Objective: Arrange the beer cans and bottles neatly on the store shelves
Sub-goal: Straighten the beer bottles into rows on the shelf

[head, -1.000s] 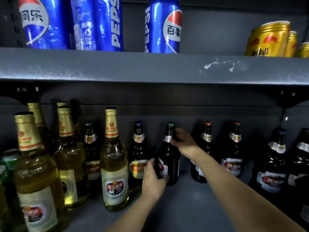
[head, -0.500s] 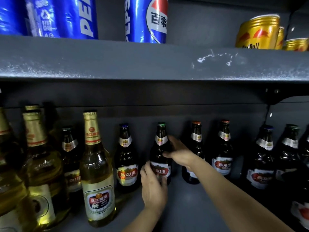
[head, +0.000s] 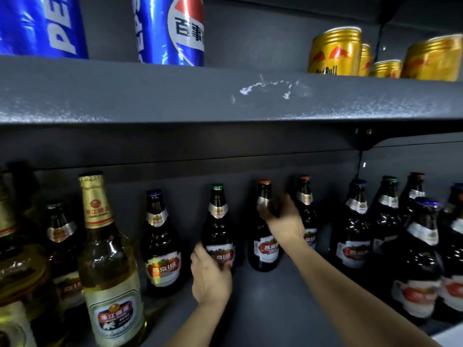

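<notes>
Dark brown beer bottles with red and white labels stand in a row on the lower grey shelf (head: 270,304). My left hand (head: 211,276) wraps the base of the green-capped bottle (head: 218,222). My right hand (head: 283,217) is blurred and grips the neck of the orange-capped bottle (head: 264,249) just to the right. A blue-capped dark bottle (head: 161,242) stands to the left of them. A pale bottle with a gold foil neck (head: 107,266) stands at the front left.
More dark bottles (head: 357,229) crowd the shelf's right side, and pale gold-necked ones the far left. The upper shelf (head: 200,96) hangs low overhead, holding blue Pepsi cans (head: 172,28) and gold Red Bull cans (head: 334,52).
My right hand left the green-capped bottle's neck and moved right onto the orange-capped bottle's neck. The left hand stayed low on the green-capped bottle. The view shifted right.
</notes>
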The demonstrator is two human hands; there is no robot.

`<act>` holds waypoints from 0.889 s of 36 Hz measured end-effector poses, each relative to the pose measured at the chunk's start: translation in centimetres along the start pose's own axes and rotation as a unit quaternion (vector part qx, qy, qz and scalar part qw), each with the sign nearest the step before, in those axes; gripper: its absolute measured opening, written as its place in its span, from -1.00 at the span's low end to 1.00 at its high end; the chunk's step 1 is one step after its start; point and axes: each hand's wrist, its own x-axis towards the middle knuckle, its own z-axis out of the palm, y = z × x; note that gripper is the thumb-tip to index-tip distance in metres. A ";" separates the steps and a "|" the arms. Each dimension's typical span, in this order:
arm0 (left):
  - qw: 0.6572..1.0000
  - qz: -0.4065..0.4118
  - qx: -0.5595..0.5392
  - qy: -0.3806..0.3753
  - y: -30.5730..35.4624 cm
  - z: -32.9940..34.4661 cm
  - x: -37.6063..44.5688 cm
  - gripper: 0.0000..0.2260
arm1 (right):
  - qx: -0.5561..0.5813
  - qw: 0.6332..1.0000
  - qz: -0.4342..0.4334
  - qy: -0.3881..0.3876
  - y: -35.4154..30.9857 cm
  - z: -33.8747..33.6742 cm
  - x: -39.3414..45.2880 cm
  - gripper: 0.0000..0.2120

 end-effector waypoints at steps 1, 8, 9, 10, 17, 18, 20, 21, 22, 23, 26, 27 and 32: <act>1.000 0.002 -0.009 0.000 -0.2 0.0 0.0 -0.35 | -0.013 0.999 0.015 -0.049 0.2 0.0 0.0 -0.47; 1.000 0.007 -0.026 0.002 -0.3 0.2 -0.2 -0.34 | -0.059 0.995 0.038 -0.074 -1.1 0.6 -1.1 -0.46; 1.000 0.009 -0.027 0.003 -0.2 0.3 -0.2 -0.33 | -0.055 0.995 0.043 -0.073 -1.3 0.7 -1.2 -0.47; 1.000 0.010 -0.029 0.005 -0.2 0.3 -0.2 -0.33 | -0.049 0.995 0.050 -0.073 -1.4 0.7 -1.2 -0.48; 0.998 0.010 -0.064 -0.014 -0.4 0.3 -0.3 -0.25 | -0.025 0.995 0.023 -0.096 -0.7 0.3 -1.0 -0.48; 0.997 0.007 -0.072 -0.013 -0.4 0.2 -0.4 -0.22 | -0.028 0.997 0.010 -0.075 -0.7 0.0 -1.1 -0.47; 0.995 0.002 -0.096 0.008 -0.3 -0.2 -0.7 -0.18 | -0.028 0.998 -0.020 0.042 -0.9 -1.1 -1.3 -0.51; 0.994 0.005 -0.108 0.024 -0.1 -0.4 -1.0 -0.19 | -0.021 0.992 -0.031 0.122 -1.1 -1.9 -1.4 -0.55; 0.992 0.012 -0.118 0.041 0.1 -0.6 -1.3 -0.20 | -0.018 0.981 -0.033 0.192 -1.3 -2.8 -1.2 -0.56; 0.990 0.021 -0.126 0.055 0.3 -0.8 -1.6 -0.22 | -0.021 0.970 -0.014 0.243 -1.4 -3.7 -0.9 -0.53; 0.985 0.050 -0.148 0.077 1.0 -1.2 -2.7 -0.28 | -0.051 0.941 0.088 0.323 -0.8 -6.2 0.5 -0.48; 0.983 0.060 -0.156 0.078 1.2 -1.2 -3.0 -0.29 | -0.055 0.932 0.106 0.341 -0.4 -7.0 0.8 -0.49; 0.974 0.108 -0.181 0.079 2.4 -0.3 -4.5 -0.30 | -0.051 0.948 0.115 0.293 2.5 -8.9 2.4 -0.34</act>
